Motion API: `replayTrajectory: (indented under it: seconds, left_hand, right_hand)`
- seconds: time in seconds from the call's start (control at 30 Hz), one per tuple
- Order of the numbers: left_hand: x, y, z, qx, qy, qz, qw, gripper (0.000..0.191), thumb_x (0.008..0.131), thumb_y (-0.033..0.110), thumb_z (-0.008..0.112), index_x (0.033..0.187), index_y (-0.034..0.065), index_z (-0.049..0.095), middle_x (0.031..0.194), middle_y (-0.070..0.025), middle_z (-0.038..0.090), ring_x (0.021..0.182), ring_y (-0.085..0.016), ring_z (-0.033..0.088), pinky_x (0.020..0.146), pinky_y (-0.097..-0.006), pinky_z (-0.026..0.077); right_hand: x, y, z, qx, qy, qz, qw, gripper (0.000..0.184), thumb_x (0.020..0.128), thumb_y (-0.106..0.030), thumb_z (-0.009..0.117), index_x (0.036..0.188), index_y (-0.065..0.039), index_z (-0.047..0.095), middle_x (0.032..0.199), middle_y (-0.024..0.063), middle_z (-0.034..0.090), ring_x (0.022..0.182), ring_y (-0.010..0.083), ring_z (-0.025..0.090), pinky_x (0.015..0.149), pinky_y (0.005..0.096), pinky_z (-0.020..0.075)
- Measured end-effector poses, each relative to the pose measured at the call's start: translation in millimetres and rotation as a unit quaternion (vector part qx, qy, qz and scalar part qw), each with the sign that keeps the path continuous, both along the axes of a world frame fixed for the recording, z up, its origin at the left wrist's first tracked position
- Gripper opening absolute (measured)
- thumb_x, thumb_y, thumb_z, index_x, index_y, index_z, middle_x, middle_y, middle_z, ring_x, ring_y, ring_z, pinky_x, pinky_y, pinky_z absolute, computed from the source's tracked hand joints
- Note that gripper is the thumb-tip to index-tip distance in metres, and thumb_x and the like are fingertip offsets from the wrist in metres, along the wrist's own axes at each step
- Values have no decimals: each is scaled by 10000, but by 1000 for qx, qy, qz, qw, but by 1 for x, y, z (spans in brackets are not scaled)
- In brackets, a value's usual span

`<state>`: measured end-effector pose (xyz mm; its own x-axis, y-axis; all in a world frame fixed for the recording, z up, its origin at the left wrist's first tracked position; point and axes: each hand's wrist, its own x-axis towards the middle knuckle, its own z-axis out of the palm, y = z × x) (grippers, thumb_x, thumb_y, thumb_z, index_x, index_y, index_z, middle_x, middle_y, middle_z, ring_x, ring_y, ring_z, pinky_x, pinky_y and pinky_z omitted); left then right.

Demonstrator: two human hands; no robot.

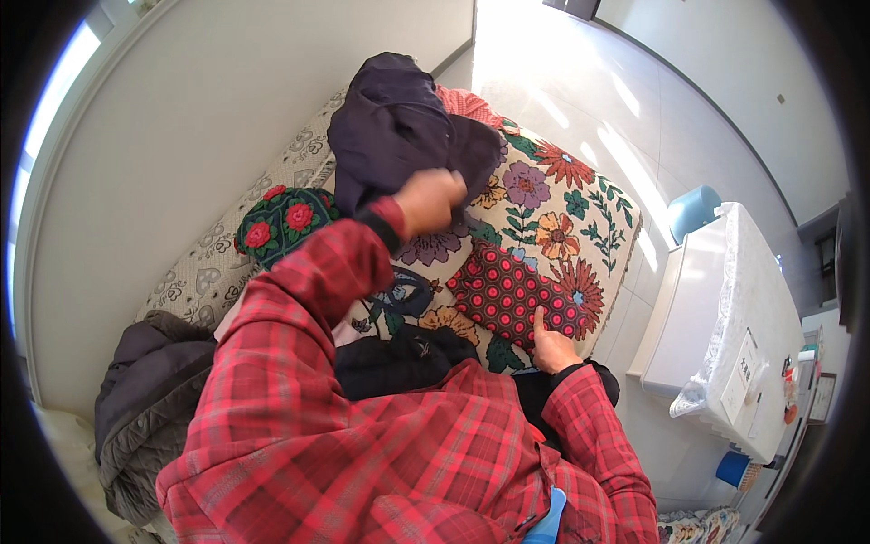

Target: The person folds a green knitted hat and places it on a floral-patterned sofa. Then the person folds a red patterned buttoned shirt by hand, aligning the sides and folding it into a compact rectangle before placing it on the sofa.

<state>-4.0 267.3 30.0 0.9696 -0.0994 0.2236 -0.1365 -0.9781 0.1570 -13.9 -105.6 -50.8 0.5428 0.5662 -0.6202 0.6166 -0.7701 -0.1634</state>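
Observation:
My left hand [431,200], blurred and with fingers curled, is over a crumpled dark purple garment [391,136]; whether it grips the cloth is unclear. At lower right, my right hand [556,352] pinches the near edge of a folded dark red cloth with pink dots [513,292], one digit extended on top. Both lie on a flowered woven cover [578,197]. Black fabric [408,360] is bunched close to my body. A dark blue strip-like item [404,292] rests between the hands.
Left of my forearm sits a green rose-patterned knitted item [289,221]. A dark quilted jacket [160,415] lies at lower left by the wall [190,122]. To the right stand a white cabinet with a lace cover [754,285] and a light blue bin [693,211].

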Motion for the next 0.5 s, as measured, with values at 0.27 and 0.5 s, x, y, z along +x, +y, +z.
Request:
replayTrajectory:
  seconds: [0.27, 0.5]
  left_hand:
    - [-71, 270, 147, 18, -422, 432, 797, 172, 778, 185, 653, 893, 59, 658, 981, -135, 674, 906, -336, 654, 755, -441, 532]
    - [-171, 321, 68, -336, -439, 658, 511, 382, 765, 154, 589, 1036, -112, 627, 1115, -269, 655, 1046, -403, 647, 858, -463, 538]
  right_hand:
    - [-1, -3, -1, 27, 2, -9, 1000, 934, 775, -30, 570, 1515, 63, 7, 898, 283, 676, 832, 396, 688, 717, 462, 538]
    - [-1, 2, -4, 11, -6, 3, 1000, 928, 763, -23, 574, 1494, 114, 18, 869, 284, 675, 799, 397, 689, 691, 471, 536]
